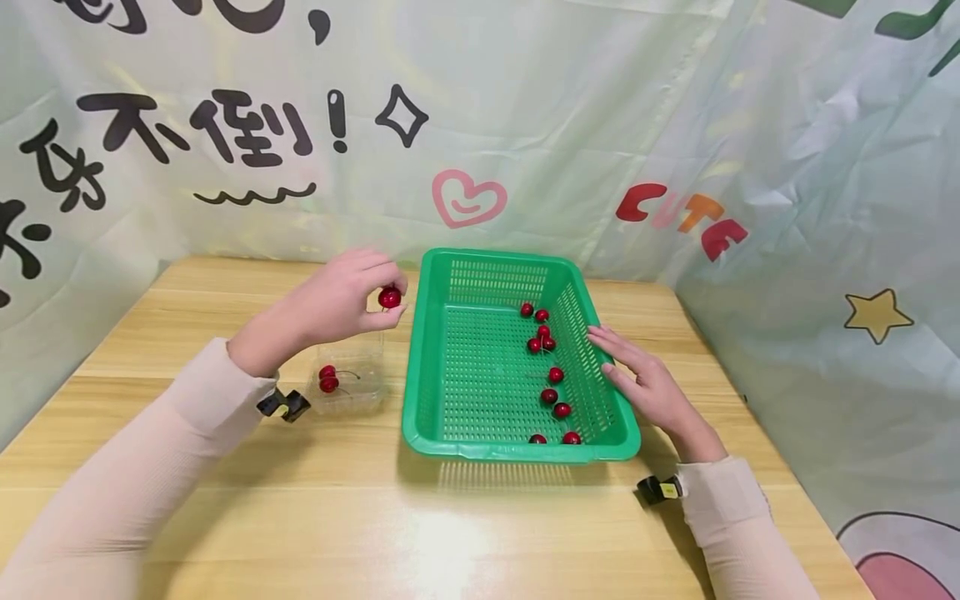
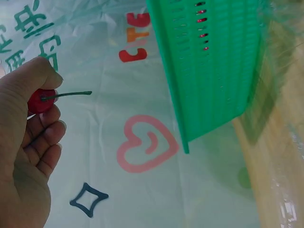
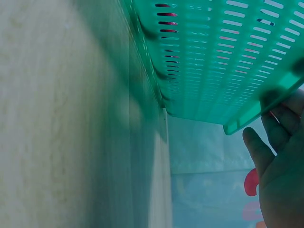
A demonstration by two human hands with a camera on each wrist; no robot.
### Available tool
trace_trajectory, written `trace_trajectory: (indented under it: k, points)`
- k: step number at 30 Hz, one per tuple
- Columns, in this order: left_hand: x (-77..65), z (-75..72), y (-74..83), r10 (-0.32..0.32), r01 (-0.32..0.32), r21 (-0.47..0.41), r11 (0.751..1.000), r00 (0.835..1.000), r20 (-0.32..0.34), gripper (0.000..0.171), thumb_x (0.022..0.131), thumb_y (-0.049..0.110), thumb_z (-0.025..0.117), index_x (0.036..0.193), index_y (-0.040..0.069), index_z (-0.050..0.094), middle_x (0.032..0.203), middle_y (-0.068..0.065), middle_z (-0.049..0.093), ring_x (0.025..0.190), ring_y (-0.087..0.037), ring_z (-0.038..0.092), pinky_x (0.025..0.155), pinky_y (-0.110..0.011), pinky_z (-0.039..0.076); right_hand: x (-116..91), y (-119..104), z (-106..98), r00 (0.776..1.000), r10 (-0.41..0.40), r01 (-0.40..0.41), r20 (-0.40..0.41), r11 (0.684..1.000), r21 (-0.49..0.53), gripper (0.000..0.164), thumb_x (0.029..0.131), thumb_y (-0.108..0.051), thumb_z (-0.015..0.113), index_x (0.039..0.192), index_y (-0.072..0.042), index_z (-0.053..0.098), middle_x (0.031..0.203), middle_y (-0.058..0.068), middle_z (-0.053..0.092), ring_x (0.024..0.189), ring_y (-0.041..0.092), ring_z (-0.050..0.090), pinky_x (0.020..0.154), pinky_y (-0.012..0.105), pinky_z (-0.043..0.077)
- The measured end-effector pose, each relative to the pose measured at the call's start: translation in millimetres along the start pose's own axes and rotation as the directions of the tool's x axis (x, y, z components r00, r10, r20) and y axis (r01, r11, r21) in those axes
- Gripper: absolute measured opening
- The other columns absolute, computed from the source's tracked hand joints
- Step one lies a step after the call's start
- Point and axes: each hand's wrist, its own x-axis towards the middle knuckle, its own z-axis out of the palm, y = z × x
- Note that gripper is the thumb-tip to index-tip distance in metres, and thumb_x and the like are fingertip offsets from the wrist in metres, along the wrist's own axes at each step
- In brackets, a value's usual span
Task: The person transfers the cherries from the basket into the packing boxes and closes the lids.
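My left hand (image 1: 348,293) pinches a dark red cherry (image 1: 389,297) between thumb and fingers, raised just left of the basket's rim. In the left wrist view the held cherry (image 2: 42,101) shows its green stem (image 2: 73,94) pointing away from the palm. Below that hand, a clear plastic box (image 1: 360,398) holds a pair of cherries (image 1: 328,379) with stems. The green basket (image 1: 442,450) has several cherries (image 1: 549,396) scattered along its right side. My right hand (image 1: 651,385) rests its fingers on the basket's right rim, as the right wrist view shows with its fingers (image 3: 277,134) along the edge.
The basket stands on a light wooden table (image 1: 337,508). A printed cloth (image 1: 562,108) hangs behind the table and along its right side. Black wrist cameras (image 1: 283,405) are strapped at both cuffs.
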Motion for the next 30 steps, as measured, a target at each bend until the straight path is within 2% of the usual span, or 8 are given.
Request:
trace_trajectory:
  k: [4,7,17,27,30]
  points:
    - [-11.7,-0.3,-0.9,-0.107,0.109,-0.031,0.994,0.993,0.060,0.013,0.080,0.006,0.071,0.083,0.011,0.059,0.077,0.004,0.052,0.073,-0.014,0.046,0.070,-0.033,0.039,0,0,0,1.000,-0.001,0.001,-0.001,1.000,0.001,0.048,0.096,-0.002,0.057,0.143,-0.008,0.050,0.151,0.008,0.042,0.143,0.023,0.030,0.111,0.019,0.020]
    - [-20.4,-0.2,-2.2,-0.150,0.153,-0.035,0.988,0.985,0.084,0.014,0.081,0.006,0.071,0.083,0.013,0.059,0.077,0.005,0.051,0.073,-0.013,0.046,0.069,-0.033,0.039,0,-1,0,1.000,0.002,-0.002,0.001,1.000,-0.002,0.048,0.096,-0.003,0.057,0.143,-0.008,0.050,0.151,0.008,0.042,0.143,0.023,0.030,0.111,0.019,0.020]
    - [-49.5,1.1,-5.2,-0.188,0.188,0.003,0.982,0.979,0.075,0.014,0.080,0.006,0.071,0.080,0.013,0.059,0.073,0.007,0.050,0.070,-0.013,0.046,0.068,-0.034,0.039,1,-5,-1,1.000,0.004,-0.004,0.004,1.000,0.006,0.048,0.097,-0.004,0.057,0.144,-0.008,0.049,0.151,0.008,0.041,0.143,0.020,0.029,0.111,0.019,0.020]
    - [-72.8,9.8,-4.5,-0.266,0.263,0.039,0.964,0.954,0.140,0.010,0.083,0.010,0.069,0.079,0.014,0.060,0.072,0.008,0.051,0.069,-0.017,0.049,0.070,-0.035,0.041,0,0,0,1.000,0.001,-0.001,0.000,1.000,0.025,0.048,0.096,0.001,0.057,0.143,-0.006,0.050,0.151,0.012,0.042,0.143,0.024,0.029,0.111,0.018,0.020]
    - [-79.6,13.6,-5.9,-0.265,0.261,0.045,0.964,0.953,0.146,0.010,0.083,0.010,0.068,0.079,0.014,0.060,0.071,0.009,0.050,0.068,-0.017,0.049,0.069,-0.035,0.041,0,0,1,1.000,0.003,-0.003,0.000,1.000,0.028,0.048,0.096,0.001,0.057,0.143,-0.006,0.050,0.151,0.011,0.041,0.143,0.024,0.029,0.111,0.018,0.020]
